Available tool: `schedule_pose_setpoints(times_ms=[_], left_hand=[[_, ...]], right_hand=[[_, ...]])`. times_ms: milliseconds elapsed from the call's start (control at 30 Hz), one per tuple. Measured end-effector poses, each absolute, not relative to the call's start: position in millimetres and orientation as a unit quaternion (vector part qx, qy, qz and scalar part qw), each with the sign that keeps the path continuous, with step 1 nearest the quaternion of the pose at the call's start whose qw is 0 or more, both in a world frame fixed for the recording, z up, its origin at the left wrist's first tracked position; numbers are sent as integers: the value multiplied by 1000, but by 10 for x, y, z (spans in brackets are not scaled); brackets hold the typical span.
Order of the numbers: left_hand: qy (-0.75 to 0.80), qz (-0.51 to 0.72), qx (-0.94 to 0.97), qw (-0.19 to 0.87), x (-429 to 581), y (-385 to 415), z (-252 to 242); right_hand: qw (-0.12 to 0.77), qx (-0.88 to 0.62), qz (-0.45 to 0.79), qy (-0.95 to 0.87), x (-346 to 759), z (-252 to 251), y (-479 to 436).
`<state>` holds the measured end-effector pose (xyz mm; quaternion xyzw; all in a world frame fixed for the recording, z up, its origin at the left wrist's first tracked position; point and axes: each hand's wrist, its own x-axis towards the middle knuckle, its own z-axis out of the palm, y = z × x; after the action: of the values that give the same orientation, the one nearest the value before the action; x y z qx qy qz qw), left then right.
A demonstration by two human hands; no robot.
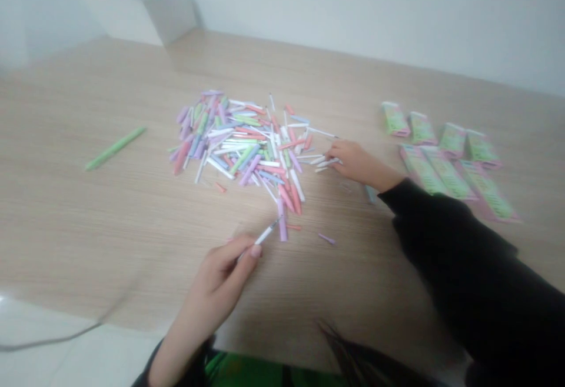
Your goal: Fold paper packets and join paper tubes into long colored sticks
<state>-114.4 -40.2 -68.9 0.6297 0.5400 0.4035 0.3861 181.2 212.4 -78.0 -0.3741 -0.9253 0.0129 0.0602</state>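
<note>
My left hand (223, 275) is closed in a pinch on a thin white pen refill (265, 235), held just above the wooden table (110, 216). My right hand (355, 162), in a black sleeve, reaches to the right edge of a pile of pastel pen parts (242, 143) and closes on a few white refills (327, 162). The pile mixes pink, purple, green, white and blue barrels and caps. A purple piece (282, 228) lies just beyond the refill's tip.
A single green pen (115, 148) lies apart at the left. Several green-and-pink boxes (445, 157) lie at the right. A white box (145, 13) with something blue on it stands at the back left. A cable (53, 337) runs off the front left edge.
</note>
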Motion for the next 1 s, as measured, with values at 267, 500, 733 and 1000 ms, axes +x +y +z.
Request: schedule_pose_setpoints(times_ms=[267, 500, 733, 1000], left_hand=[[533, 404, 625, 402, -1100, -401, -705], [528, 399, 631, 406, -1057, -409, -692], [491, 405, 645, 423, -896, -434, -699], [473, 396, 654, 438, -795, -504, -714]], right_hand=[[55, -389, -21, -919, 1764, -811, 2069], [80, -383, -5, -920, 1871, -534, 1844], [408, -416, 277, -764, 1616, 69, 768], [444, -391, 333, -734, 1411, 127, 132]])
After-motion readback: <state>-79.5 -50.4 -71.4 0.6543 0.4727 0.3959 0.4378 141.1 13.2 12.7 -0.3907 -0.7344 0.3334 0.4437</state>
